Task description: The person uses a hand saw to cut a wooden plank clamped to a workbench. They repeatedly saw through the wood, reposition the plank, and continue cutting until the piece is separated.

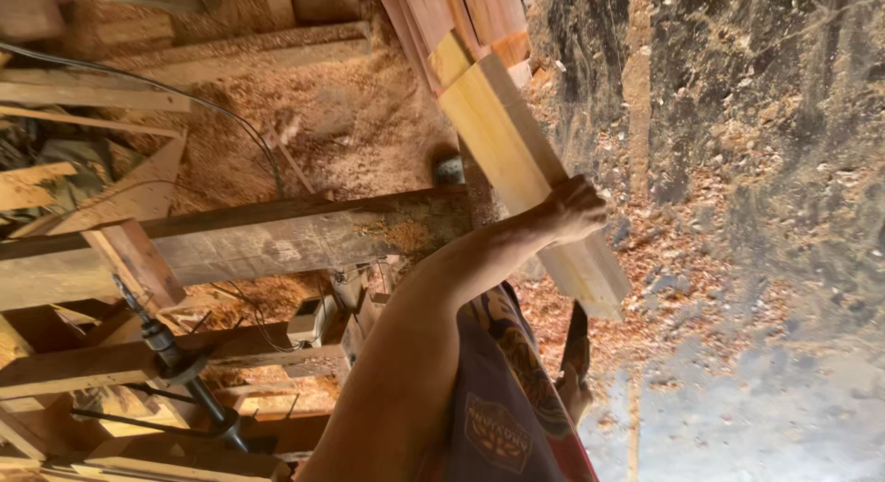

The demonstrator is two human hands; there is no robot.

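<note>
My left hand (573, 208) grips the edge of a long pale wooden plank (516, 141), which runs diagonally from the upper middle down to a cut end at the centre right. The bare arm reaches up to it from the bottom middle, beside a dark printed garment (502, 408). The plank lies against a stack of reddish boards (461, 17) at the top. My right hand is out of sight.
A heavy weathered beam (277, 242) crosses the left half. Rough timbers (101, 86), a black cable (184, 99) and a dark metal clamp screw (175, 362) crowd the left. Sawdust and shavings (350, 123) cover the ground; dark soil (756, 123) lies to the right.
</note>
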